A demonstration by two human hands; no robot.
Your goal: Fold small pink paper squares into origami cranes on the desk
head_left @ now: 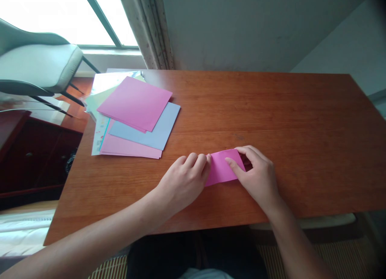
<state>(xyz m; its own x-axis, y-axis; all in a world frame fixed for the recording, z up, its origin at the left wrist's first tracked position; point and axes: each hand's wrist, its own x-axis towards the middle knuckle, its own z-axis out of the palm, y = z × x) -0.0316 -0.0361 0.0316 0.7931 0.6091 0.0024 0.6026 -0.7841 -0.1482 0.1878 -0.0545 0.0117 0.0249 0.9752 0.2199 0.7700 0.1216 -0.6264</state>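
A small bright pink piece of paper (223, 166), apparently folded, is held between both hands just above the wooden table, near its front edge. My left hand (188, 178) is closed at the paper's left end, its curled fingers hiding that edge. At the right end, my right hand (256, 172) grips the paper, thumb on the near face and fingers behind the far corner. Whether the paper touches the tabletop I cannot tell.
Sheets of pink paper (137, 102) and blue paper (169, 128) lie stacked on the left of the wooden table (271, 114), over plastic packets (98, 138). A chair (39, 63) stands beyond the table's left side, near a window and curtain (147, 29).
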